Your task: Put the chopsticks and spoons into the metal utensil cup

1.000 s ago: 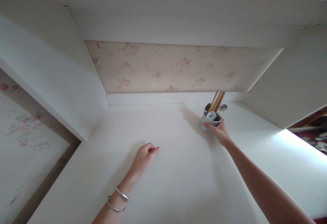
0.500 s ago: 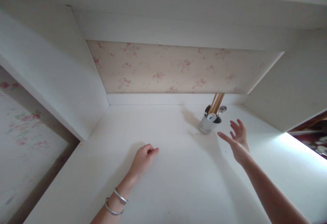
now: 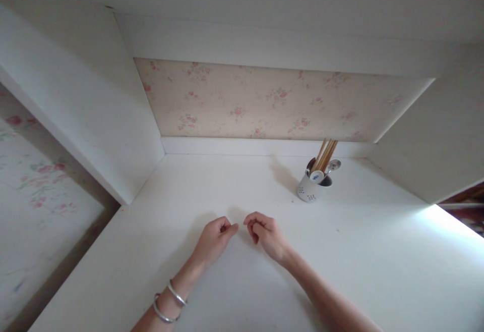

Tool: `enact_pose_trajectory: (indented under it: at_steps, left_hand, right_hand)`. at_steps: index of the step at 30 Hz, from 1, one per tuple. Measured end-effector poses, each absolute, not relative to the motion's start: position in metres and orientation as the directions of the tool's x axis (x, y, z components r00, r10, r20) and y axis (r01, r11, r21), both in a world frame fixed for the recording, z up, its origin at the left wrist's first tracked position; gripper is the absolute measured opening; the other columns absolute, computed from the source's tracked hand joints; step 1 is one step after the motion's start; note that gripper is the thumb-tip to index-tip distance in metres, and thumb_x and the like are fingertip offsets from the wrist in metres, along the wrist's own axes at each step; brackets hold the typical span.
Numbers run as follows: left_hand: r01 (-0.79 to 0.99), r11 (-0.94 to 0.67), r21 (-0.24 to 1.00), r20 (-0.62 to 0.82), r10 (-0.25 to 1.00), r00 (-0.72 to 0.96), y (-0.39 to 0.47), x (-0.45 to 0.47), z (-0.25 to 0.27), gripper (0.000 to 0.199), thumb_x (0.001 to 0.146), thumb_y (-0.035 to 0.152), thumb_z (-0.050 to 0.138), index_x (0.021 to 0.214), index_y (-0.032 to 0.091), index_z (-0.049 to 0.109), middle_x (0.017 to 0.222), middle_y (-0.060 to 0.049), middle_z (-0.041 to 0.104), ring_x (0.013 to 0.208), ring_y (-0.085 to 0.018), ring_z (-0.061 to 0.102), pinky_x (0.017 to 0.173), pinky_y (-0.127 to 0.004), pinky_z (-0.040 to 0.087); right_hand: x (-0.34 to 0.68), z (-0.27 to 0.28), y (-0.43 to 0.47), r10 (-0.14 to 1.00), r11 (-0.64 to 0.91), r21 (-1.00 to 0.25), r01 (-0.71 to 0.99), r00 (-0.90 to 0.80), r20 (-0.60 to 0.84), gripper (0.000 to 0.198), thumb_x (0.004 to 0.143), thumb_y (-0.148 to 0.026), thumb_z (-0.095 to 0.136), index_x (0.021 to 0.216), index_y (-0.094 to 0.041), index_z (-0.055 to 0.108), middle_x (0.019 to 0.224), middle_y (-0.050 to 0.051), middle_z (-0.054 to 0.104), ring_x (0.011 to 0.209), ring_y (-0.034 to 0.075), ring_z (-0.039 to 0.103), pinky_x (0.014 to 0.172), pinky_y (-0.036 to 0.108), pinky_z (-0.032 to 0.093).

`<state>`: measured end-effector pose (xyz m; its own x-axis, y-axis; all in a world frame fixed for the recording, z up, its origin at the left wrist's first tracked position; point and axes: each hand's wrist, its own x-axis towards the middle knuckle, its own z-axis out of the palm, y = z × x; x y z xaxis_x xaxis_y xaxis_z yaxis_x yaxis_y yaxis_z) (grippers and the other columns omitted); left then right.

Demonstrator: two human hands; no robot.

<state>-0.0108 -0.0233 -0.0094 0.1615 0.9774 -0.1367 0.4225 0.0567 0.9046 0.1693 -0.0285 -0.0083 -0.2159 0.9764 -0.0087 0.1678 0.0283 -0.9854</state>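
Note:
My left hand [image 3: 215,238] is a loose fist low over the white tabletop, thumb pointing right and nothing seen in it. A short gap away, facing it, is my right hand [image 3: 267,233], its fingers curled in and also showing nothing held. Beyond the right hand, toward the back right, a white perforated utensil holder [image 3: 308,190] stands upright. It holds several wooden chopsticks [image 3: 325,156], a metal spoon [image 3: 334,165], a white ceramic spoon [image 3: 316,176] and a dark utensil. Neither hand touches the holder.
A white tabletop [image 3: 212,180] spreads under both hands. White side panels [image 3: 98,100] rise left and right, and a white shelf [image 3: 264,24] hangs overhead. Floral wallpaper [image 3: 245,100] covers the back wall.
My right hand has moved left from beside the utensil holder to near my left hand, and its spread fingers have curled in. My left hand stays nearly in place.

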Motion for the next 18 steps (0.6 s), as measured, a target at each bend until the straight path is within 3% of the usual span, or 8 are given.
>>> enact_pose_trajectory:
  at_steps: [5,10,18]
  left_hand:
    - [0.425,0.030,0.905,-0.119,0.975,0.185,-0.022,-0.012,-0.012,0.030,0.079,0.045,0.048,0.061,0.020,0.045,0.057,0.005,0.040,0.059,-0.013,0.040,0.055,-0.024,0.028]
    - [0.432,0.001,0.902,-0.115,0.964,0.238,-0.023,-0.008,-0.013,0.033,0.081,0.046,0.048,0.061,0.020,0.043,0.058,0.005,0.040,0.059,-0.013,0.039,0.056,-0.024,0.028]
    - [0.433,0.015,0.901,-0.132,0.961,0.242,-0.024,-0.008,-0.015,0.033,0.081,0.047,0.048,0.063,0.020,0.045,0.058,0.004,0.043,0.059,-0.013,0.042,0.056,-0.023,0.030]
  right_hand:
    - [0.153,-0.023,-0.033,0.946,0.181,-0.918,0.352,-0.318,0.064,0.026,0.071,-0.007,0.040,0.071,-0.020,0.062,0.062,-0.004,0.054,0.058,0.011,0.048,0.056,0.022,0.037]
    - [0.167,-0.029,-0.035,0.960,0.124,-0.942,0.312,-0.279,0.034,0.028,0.072,-0.007,0.038,0.078,-0.020,0.062,0.063,-0.003,0.057,0.054,0.011,0.048,0.052,0.021,0.037]
    - [0.165,-0.025,-0.036,0.952,0.171,-0.927,0.335,-0.299,0.068,0.031,0.070,-0.004,0.039,0.077,-0.020,0.064,0.069,-0.003,0.062,0.061,0.012,0.054,0.062,0.022,0.042]
